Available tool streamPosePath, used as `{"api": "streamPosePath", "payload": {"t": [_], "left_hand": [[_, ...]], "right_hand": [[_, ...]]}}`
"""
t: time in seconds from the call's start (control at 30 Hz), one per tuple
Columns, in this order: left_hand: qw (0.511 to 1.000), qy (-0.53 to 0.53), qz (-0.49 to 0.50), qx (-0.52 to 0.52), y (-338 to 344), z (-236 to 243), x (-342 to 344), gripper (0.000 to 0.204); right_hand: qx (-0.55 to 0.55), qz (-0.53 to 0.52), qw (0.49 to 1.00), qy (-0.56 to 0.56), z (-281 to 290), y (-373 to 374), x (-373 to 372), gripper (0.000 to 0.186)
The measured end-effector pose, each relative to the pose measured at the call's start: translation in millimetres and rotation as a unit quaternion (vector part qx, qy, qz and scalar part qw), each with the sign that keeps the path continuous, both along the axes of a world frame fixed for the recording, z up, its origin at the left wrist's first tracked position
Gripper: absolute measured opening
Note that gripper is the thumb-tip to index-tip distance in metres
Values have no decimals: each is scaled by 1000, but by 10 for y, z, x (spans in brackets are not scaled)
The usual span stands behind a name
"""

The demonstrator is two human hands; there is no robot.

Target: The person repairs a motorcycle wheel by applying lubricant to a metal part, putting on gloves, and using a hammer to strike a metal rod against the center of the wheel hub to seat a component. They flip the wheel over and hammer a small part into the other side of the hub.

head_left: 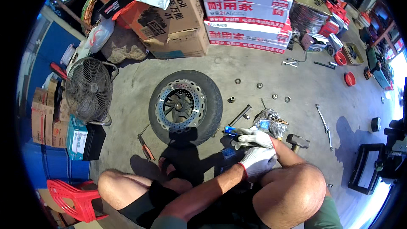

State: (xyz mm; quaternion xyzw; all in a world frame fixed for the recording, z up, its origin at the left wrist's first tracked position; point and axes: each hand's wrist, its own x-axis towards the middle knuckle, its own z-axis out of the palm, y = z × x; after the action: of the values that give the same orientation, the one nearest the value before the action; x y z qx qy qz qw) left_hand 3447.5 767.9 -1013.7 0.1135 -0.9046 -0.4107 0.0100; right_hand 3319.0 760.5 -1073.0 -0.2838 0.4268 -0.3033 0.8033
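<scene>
White knit gloves with red cuffs cover both my hands. My left hand (257, 162) reaches across from the lower left, its fingers closed at the right wrist on the cuff of the right glove (272, 143). Held palm-in above the floor, my right hand (253, 138) points left with its fingers stretched out. A small blue packet (230, 130) lies just past its fingertips. Ahead and to the left, a motorcycle wheel (214, 101) with a brake disc (201, 106) lies flat. Beside my right forearm are a hammer (298, 140) and a clear plastic bag of parts (273, 121).
An axle bolt (240, 115) and several rings and bearings (259, 85) lie right of the wheel. Pliers (147, 152) rest left, wrenches (325, 127) right. A fan (90, 89), cardboard boxes (182, 29), red-white boxes (248, 34) and a red stool (76, 199) stand around.
</scene>
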Motion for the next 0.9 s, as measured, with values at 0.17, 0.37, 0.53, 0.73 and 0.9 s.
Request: {"api": "streamPosePath", "payload": {"t": [0.17,0.37,0.53,0.73,0.9], "left_hand": [[998,-22,9,58,20,124,-84,25],[991,-27,119,63,-196,-195,1,26],[955,-62,290,1,-626,-783,5,19],[949,-114,185,-227,-1153,-1212,-294,34],[948,-98,147,-265,-1411,-1688,-384,14]], "right_hand": [[-14,-154,984,-91,-171,42,60,62],[-167,-495,749,407,-456,-204,-367,15],[-111,-565,693,434,-837,109,-721,18],[-91,-594,667,441,-1198,597,-516,19],[-68,-588,705,391,-916,622,-178,22]]}}
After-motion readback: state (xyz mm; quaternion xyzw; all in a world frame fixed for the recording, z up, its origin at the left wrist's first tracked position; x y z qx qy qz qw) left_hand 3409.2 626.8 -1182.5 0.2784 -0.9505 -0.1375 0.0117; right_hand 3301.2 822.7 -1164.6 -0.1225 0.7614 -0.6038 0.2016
